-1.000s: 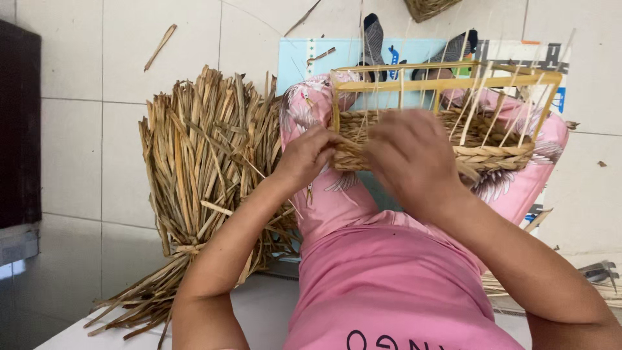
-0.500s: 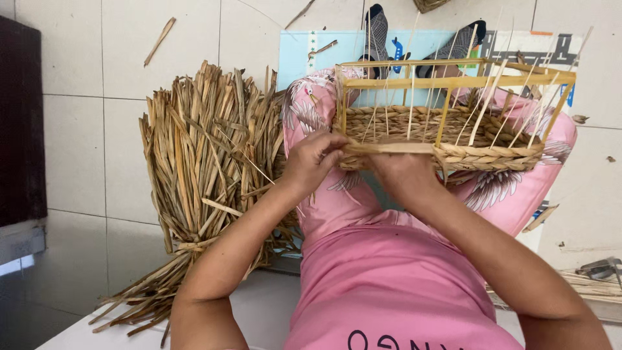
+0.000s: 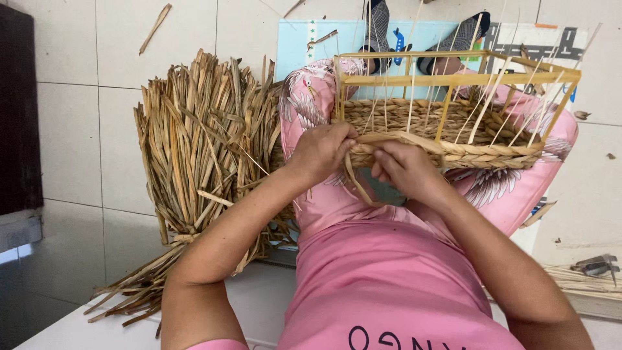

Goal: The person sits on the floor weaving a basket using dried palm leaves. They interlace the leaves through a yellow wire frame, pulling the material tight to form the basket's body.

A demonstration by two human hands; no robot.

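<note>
Both hands now sit lower, at the near rim of the half-woven basket on the lap, its long axis running left to right. Left hand and right hand pinch a flat straw strand between closed fingers.

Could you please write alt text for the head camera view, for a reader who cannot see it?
A person's left hand and right hand grip a flat straw strand at the near rim of a half-woven basket on a wooden frame, resting on their lap. A bundle of dried straw lies on the tiled floor to the left.
</note>
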